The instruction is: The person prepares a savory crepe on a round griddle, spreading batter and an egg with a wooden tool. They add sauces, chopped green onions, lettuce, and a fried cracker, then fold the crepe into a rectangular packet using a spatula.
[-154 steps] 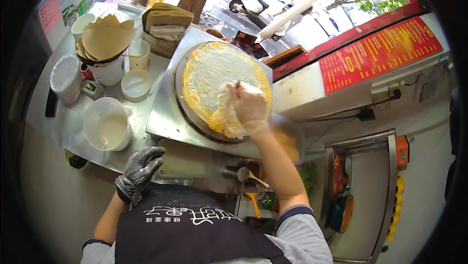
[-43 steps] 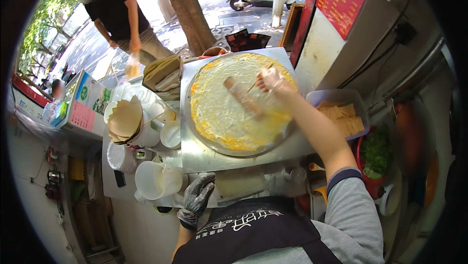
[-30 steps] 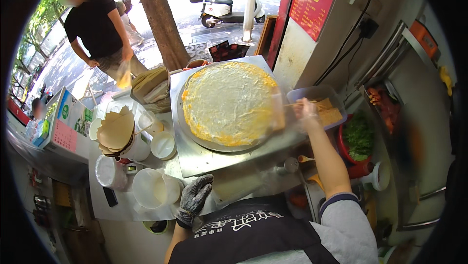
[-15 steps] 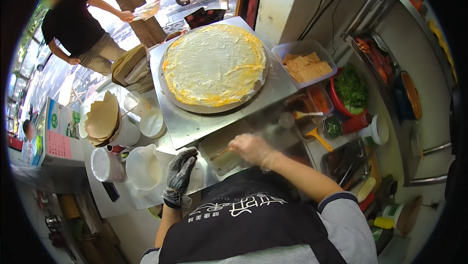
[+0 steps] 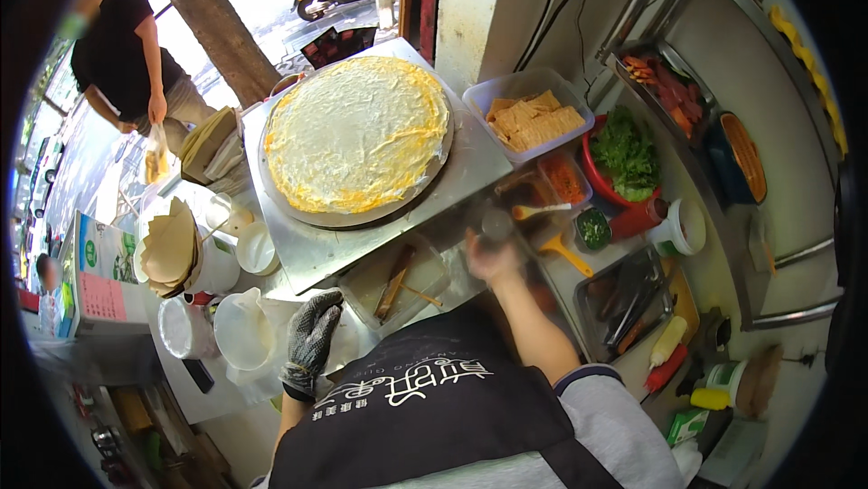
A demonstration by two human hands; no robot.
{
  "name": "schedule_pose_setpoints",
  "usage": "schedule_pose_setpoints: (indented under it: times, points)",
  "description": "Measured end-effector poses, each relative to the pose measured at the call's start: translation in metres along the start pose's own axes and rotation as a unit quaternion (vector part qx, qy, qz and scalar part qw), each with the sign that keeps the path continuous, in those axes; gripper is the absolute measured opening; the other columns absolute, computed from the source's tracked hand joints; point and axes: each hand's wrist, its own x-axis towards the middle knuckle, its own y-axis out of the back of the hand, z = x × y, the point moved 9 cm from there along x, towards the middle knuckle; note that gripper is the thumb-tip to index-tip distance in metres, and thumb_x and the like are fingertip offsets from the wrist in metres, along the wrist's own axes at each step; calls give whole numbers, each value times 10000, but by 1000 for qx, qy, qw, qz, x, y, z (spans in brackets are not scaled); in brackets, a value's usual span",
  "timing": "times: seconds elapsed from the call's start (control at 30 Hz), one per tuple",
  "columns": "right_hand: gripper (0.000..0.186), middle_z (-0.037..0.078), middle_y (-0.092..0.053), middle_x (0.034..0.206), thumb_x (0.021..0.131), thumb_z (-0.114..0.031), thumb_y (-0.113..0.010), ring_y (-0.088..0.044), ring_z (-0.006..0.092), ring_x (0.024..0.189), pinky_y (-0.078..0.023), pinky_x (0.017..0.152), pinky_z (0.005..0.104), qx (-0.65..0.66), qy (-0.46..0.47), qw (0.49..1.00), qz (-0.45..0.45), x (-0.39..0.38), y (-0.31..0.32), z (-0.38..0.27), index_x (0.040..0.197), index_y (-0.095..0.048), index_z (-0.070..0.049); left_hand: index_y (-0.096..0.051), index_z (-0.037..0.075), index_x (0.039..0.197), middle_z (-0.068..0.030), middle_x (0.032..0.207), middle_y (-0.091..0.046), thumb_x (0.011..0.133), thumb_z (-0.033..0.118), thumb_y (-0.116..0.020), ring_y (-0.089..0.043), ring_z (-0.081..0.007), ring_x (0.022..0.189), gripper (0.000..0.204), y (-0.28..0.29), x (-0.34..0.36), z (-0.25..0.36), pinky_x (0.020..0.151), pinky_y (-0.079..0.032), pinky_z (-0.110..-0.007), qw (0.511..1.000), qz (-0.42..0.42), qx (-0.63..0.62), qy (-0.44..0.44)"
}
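A round crepe, pale with yellow egg patches, covers the round griddle. My left hand, in a dark grey knit glove, rests at the counter's front edge, fingers together and nothing visible in them. Wooden tools lie in a shallow tray just right of it. My right hand, in a clear plastic glove, is smeared by motion beside a round-topped container; its grip cannot be made out. A wooden-handled brush and an orange-handled tool are to its right.
Crackers fill a plastic box behind a red bowl of lettuce. A black tray and a squeeze bottle stand at right. Paper bags and a white pitcher are at left. Another person stands outside.
My right hand has left the wooden tool in the tray and moved right to the round-topped container. My left hand stays in place. My view has shifted; the person outside has lowered an arm.
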Motion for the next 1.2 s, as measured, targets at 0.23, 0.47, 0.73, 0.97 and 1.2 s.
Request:
schedule_pose_setpoints:
  times: [0.23,0.47,0.73,0.97,1.2]
  points:
    - [541,108,-707,967,750,-576,-696,-676,294,873,-592,730,407,-56,54,991,-105,-36,-53,17,988,-697,-90,-667,-7,1142,-137,1073,-700,908,82,-641,-650,-193,1002,252,-4,14,39,909,-498,-318,998,-6,45,-46]
    - [539,53,-673,1069,773,-146,-799,-654,181,981,-534,886,315,-615,523,527,-265,-148,-282,114,1247,-570,-28,-658,23,1166,-139,1075,-697,906,148,-647,-667,-263,1004,289,-13,13,36,894,-510,-352,992,-17,79,-102]
    - [732,110,-670,1028,657,-396,-887,-686,271,910,-564,780,394,-491,768,166,-377,-163,-437,203,1202,-529,-64,-652,31,1179,-135,1100,-695,917,170,-639,-660,-264,1018,296,-10,7,40,901,-502,-357,993,-7,68,-96]
    - [587,82,-710,1006,700,-305,-868,-702,210,888,-557,795,340,-549,734,253,-310,-130,-437,164,1173,-608,-74,-663,3,1148,-130,1081,-703,905,98,-639,-666,-219,1000,262,13,-12,-1,910,-503,-323,998,52,5,-32]
    - [635,94,-701,1066,719,-313,-857,-691,227,955,-548,823,360,-643,615,305,-339,-103,-387,175,1225,-563,-68,-657,-6,1147,-129,1046,-702,904,112,-650,-661,-207,975,270,16,-21,-25,886,-508,-317,997,60,-2,-53]
